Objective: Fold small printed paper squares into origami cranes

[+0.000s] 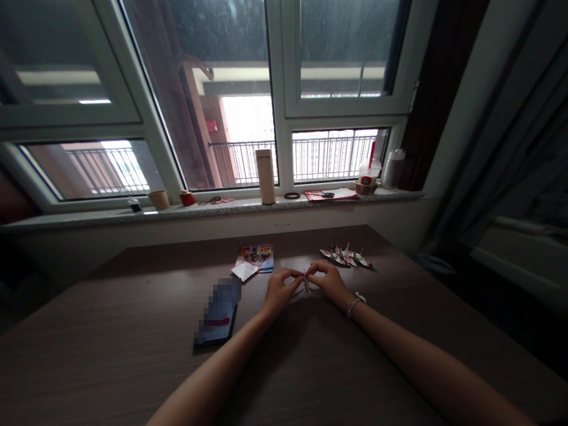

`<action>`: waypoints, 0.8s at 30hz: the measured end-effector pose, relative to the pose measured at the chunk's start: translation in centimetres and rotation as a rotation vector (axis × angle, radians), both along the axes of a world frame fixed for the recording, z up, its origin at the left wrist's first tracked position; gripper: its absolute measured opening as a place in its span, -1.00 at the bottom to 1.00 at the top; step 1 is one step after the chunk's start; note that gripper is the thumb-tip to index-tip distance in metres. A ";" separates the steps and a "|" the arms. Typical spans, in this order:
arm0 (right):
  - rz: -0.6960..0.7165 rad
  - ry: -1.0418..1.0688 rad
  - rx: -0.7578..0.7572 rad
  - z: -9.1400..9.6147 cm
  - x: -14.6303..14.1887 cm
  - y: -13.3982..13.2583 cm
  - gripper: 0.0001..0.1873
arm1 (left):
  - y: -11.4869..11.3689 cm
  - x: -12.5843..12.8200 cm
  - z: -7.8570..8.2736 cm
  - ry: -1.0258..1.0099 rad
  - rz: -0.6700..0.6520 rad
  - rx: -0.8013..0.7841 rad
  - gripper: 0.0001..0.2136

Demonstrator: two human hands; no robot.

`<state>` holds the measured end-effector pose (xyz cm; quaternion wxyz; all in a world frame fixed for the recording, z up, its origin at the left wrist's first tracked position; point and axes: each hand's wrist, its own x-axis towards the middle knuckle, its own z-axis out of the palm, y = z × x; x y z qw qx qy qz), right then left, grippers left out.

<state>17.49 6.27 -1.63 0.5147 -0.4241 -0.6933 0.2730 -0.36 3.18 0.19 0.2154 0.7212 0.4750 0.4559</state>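
Between my two hands is a small folded paper crane (306, 284), held just above the brown table (146, 331). My left hand (280, 290) pinches it from the left with thumb and forefinger. From the other side my right hand (329, 282), with a pale bracelet (355, 303) at the wrist, pinches it too. The fingertips cover the top of the crane. Several finished-looking paper cranes (347, 255) stand in a cluster beyond my right hand. Printed paper sheets (257, 257) and a white square of paper (245, 270) lie beyond my left hand.
A phone (217, 316), its screen blurred, lies left of my left forearm. On the windowsill (244, 208) stand a beige flask (265, 177), a paper cup (158, 200), a drink cup with a red straw (369, 173), and scissors (327, 194) on red and white papers.
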 end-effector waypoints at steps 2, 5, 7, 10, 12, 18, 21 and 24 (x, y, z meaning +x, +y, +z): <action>0.020 0.009 -0.018 0.0 0.1 0.1 -0.95 | 0.1 -0.2 -0.1 0.077 0.004 0.031 -0.88; 0.055 0.026 -0.043 0.0 0.1 0.2 -0.95 | 0.2 -0.5 -0.2 0.143 0.024 0.053 -0.86; 0.084 0.047 -0.071 0.0 0.1 0.3 -0.95 | 0.2 -0.6 -0.2 0.150 0.021 0.062 -0.86; 0.128 0.056 -0.107 0.0 0.0 0.3 -0.96 | 0.3 -0.6 -0.2 0.133 0.013 0.078 -0.89; 0.121 0.019 -0.082 0.0 0.0 0.2 -0.97 | 0.3 -0.5 -0.1 0.115 0.009 0.082 -0.89; 0.044 -0.092 -0.018 0.2 -0.1 -0.4 -0.94 | -0.2 -0.1 0.4 0.013 0.018 -0.003 -0.89; 0.023 -0.119 -0.029 0.4 -0.3 -0.7 -0.96 | -0.5 0.2 0.7 -0.052 0.021 -0.051 -0.90; 0.023 -0.138 -0.038 0.6 -0.6 -1.0 -0.95 | -0.7 0.5 0.7 -0.120 0.050 -0.059 -0.91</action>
